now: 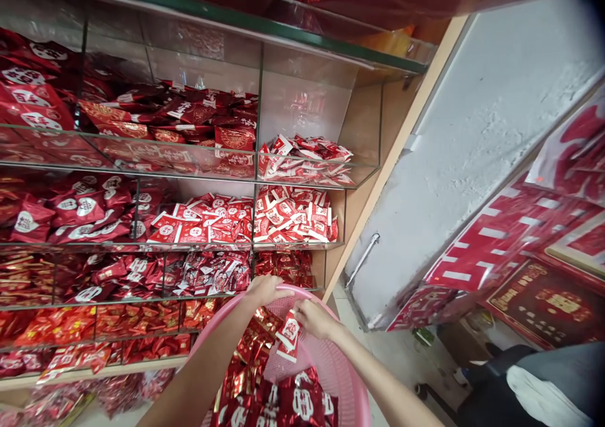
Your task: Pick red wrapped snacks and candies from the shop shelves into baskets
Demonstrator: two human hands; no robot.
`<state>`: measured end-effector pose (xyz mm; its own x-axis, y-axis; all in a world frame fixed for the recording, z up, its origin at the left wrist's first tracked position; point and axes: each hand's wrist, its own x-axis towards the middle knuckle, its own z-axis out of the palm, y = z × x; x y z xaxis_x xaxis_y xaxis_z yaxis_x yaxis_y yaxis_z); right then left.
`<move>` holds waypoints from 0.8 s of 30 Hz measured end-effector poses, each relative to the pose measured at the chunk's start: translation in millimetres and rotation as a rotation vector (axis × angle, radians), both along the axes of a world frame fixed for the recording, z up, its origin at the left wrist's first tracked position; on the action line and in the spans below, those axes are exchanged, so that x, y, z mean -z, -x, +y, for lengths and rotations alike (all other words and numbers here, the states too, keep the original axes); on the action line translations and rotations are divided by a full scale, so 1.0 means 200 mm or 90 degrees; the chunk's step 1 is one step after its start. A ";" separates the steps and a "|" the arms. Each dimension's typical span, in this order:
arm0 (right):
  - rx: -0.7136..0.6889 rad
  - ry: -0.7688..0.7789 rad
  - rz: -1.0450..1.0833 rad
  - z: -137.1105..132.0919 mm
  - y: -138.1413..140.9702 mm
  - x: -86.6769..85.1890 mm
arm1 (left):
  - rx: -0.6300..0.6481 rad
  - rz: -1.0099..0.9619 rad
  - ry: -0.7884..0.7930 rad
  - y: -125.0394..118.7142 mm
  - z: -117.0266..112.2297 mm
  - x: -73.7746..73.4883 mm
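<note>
A pink plastic basket (345,376) sits in front of me, partly filled with red foil candy packets (278,398). My left hand (265,288) grips the basket's far rim with curled fingers. Over the basket, my right hand (316,318) pinches a few red-and-white packets (288,337). Just beyond my hands stands a glass-fronted shelf unit (302,184) whose compartments hold red packets of different kinds; the nearest ones hold red-and-white packets (290,216).
A wooden side panel (378,181) ends the shelf unit on the right. Past it is a grey wall (472,143) with a pipe. Red paper decorations (515,238) and framed pieces lean at the right. A dark stool or bag (534,383) stands low right.
</note>
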<state>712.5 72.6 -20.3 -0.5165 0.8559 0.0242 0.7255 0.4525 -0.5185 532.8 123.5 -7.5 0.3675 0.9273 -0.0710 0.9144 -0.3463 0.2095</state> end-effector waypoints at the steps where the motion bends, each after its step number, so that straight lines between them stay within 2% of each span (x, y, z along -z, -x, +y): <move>1: 0.008 0.015 0.007 0.01 0.00 0.03 | 0.000 0.000 0.002 0.00 0.00 0.00; 5: 0.011 0.091 0.009 0.05 0.01 0.11 | -0.010 -0.001 0.012 0.00 0.01 0.01; 7: 0.022 0.093 0.004 0.05 0.03 0.13 | -0.009 0.000 0.013 0.00 0.01 0.01; 11: 0.084 0.012 -0.040 0.04 0.09 0.11 | 0.001 0.001 -0.004 0.00 0.02 0.03; 14: 0.125 -0.050 -0.139 0.02 0.13 0.05 | 0.001 0.001 -0.012 0.00 0.02 0.03; 16: 0.136 -0.075 -0.176 0.00 0.15 -0.03 | -0.004 0.004 -0.011 0.01 0.01 0.04; 18: 0.137 -0.106 -0.175 -0.02 0.16 -0.15 | -0.008 0.007 -0.010 0.01 0.01 0.04; 21: 0.130 -0.160 -0.128 -0.06 0.18 -0.40 | -0.011 0.007 -0.007 0.01 0.02 0.05; 24: 0.107 -0.238 -0.006 -0.06 0.19 -0.66 | -0.007 0.005 -0.004 0.01 0.02 0.05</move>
